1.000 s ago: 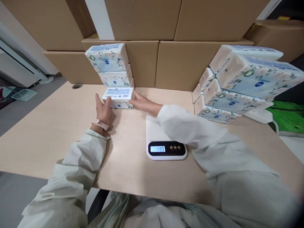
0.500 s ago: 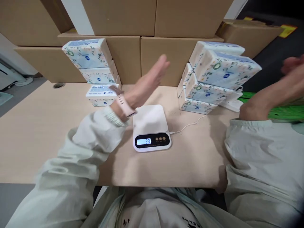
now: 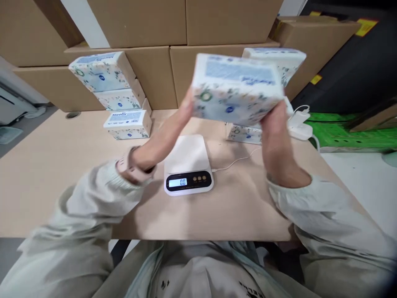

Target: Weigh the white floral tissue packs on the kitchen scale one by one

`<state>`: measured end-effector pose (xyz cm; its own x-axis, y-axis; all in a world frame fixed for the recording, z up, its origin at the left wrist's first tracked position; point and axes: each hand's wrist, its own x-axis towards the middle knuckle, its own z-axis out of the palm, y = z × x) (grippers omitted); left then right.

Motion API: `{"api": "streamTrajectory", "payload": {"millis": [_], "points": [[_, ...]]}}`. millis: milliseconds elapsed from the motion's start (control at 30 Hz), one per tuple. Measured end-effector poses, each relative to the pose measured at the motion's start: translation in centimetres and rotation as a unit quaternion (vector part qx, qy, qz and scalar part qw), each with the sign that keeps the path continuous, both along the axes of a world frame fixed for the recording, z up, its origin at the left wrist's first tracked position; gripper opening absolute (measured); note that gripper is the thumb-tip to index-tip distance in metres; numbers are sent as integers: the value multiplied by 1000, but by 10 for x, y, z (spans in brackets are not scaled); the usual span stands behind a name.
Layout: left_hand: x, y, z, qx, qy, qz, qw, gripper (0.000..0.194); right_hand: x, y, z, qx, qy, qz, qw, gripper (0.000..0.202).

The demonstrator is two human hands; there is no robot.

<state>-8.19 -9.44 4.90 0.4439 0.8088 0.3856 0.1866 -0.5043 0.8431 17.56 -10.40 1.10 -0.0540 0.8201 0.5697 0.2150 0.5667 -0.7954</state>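
- Digital scale [image 3: 187, 155] on the wooden-topped table [image 3: 232, 211]: its display reads 0.0, against 2.3 half a second ago.
- Left hand [image 3: 169, 134] and right hand [image 3: 277, 140]: apart from each other, clamped on opposite ends of one floral tissue pack [image 3: 235, 87], raised above the table beyond the scale (motion blurs its lettering); the right fingers' exact hold seems partly hidden.
- Stack of tissue packs at right [image 3: 245, 133]: its front top pack has left it, now the lifted one.
- Tissue packs at left [image 3: 102, 74]: still stacked.
- Cardboard boxes [image 3: 136, 25]: piled behind, contents hidden.
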Motion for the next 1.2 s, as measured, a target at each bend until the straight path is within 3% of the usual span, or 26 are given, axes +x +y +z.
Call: {"api": "streamTrajectory", "payload": {"millis": [33, 133, 233, 333, 400, 500, 567, 633, 767, 1200], "points": [[-20, -14, -8, -13, 1, -26, 1000, 70, -14, -9, -8, -32, -9, 39, 999, 80], [-63, -50, -37, -57, 9, -10, 998, 69, -47, -25, -38, -106, -25, 141, 984, 82], [-75, -70, -60, -111, 1, 26, 994, 69, -60, -27, -67, -157, -30, 198, 967, 81], [-73, -75, -69, -156, -60, 44, 985, 69, -60, -24, -84, -149, -45, 214, 964, 77], [-73, -74, -77, -167, -99, 53, 980, 69, -55, -23, -91, -112, -45, 171, 978, 70], [-82, -69, -98, -171, -152, 121, 966, 66, -46, -20, -99, -45, 9, 26, 999, 51], [-92, -65, -115, -189, -190, 178, 947, 62, -40, -17, -104, -21, 53, -68, 996, 45], [-100, -61, -126, -215, -224, 221, 925, 58, -35, -13, -108, -14, 78, -121, 989, 41], [-107, -57, -130, -239, -254, 258, 901, 51, -33, -10, -111, -13, 81, -128, 988, 37], [-103, -57, -122, -245, -254, 258, 899, 42, -35, -12, -112, -15, 59, -109, 992, 39]]}}
